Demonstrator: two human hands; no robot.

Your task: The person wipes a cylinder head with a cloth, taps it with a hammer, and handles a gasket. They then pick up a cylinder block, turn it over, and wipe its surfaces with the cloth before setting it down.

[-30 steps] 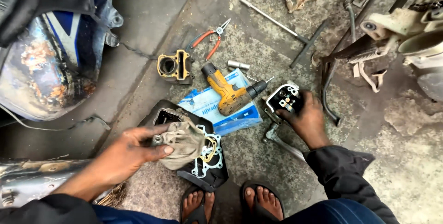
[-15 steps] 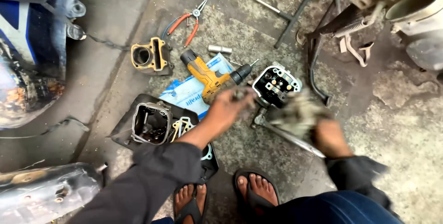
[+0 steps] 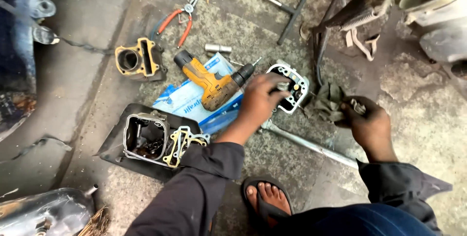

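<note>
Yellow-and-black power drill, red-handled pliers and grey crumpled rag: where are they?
Yellow-and-black power drill [image 3: 214,81], head view, on its yellow body.
Red-handled pliers [image 3: 179,18], head view, on a red handle.
Grey crumpled rag [image 3: 327,100], head view, on its bunched middle.

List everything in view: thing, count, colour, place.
cylinder head: one, silver and black, centre, under the left hand
rag: one, grey-green, in the right hand
cordless drill: one, yellow and black, on the blue packet
blue packet: one, blue and white, centre
pliers: one, red handles, top
cylinder block: one, dark with yellow gasket, upper left
engine cover: one, grey, on a black tray
T-wrench: one, metal, top
sandal: one, black, bottom
left hand: on the cylinder head
right hand: gripping the rag
</note>
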